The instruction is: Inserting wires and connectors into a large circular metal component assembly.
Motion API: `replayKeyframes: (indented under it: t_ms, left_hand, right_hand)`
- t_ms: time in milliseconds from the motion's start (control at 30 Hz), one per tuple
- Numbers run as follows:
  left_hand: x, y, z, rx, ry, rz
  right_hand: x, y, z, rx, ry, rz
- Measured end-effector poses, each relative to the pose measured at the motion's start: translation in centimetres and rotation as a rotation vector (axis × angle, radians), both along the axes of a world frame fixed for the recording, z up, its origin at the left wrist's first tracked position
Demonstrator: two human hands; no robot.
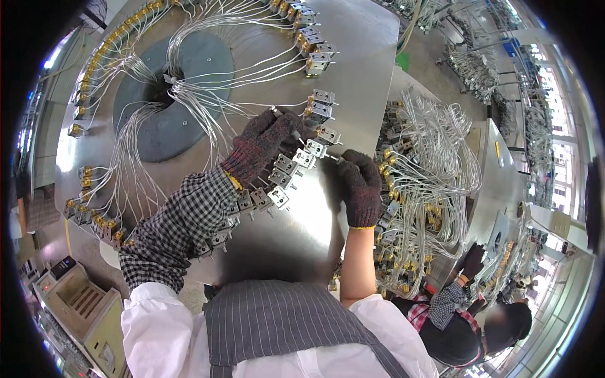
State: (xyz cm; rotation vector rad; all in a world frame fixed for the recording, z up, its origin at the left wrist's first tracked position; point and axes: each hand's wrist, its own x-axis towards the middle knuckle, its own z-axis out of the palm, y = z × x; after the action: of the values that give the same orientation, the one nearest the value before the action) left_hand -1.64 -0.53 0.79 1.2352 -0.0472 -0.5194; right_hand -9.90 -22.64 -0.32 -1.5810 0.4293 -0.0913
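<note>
Left fingers: I have the left hand [261, 143] in a dark, red-flecked glove, fingers bent and bunched close together over the row; a small pale tip pokes out by them, and I can't tell whether they are clamped on it.
Right fingers: the right hand [362, 189], gloved to match, has its fingers curled with thumb and fingertips near each other, right at the thin pin of a metal block [315, 148]; whether they grip that pin, I can't tell.
Metal blocks: here they are, small and boxy; that one sits between the two hands, another [329, 135] just beyond the left fingertips, and a curved row [287, 165] runs back below the left hand toward the checked sleeve [189, 220].
Silvery wires: they fan out [195, 94] up and left of the left fingers, gathering at the hole in a grey disc [214, 57].
Metal tabletop: it spreads [359, 38] under both hands, brassy fittings [104, 53] lining its far left edge.
Wire heap: just right of the right fingers, a tangle [428, 176] of wires and blocks.
Co-worker: farther out, lower right, another gloved hand [472, 261] over more wires.
</note>
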Motion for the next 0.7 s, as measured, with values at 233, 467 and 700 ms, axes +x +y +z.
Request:
replayKeyframes:
  t_ms: [233,467,700]
  left_hand:
    - [0.0,-0.1,-0.3,0.021,-0.118,0.031]
    - [0.1,0.2,0.4,-0.103,0.042,-0.011]
    - [0.1,-0.1,-0.7,-0.146,0.036,0.058]
  right_hand:
    - [0.6,-0.2,1.1,0.010,0.060,0.083]
    - [0.7,-0.6,1.1,-0.573,-0.194,0.297]
    - [0.6,-0.3,1.3,-0.018,0.050,0.139]
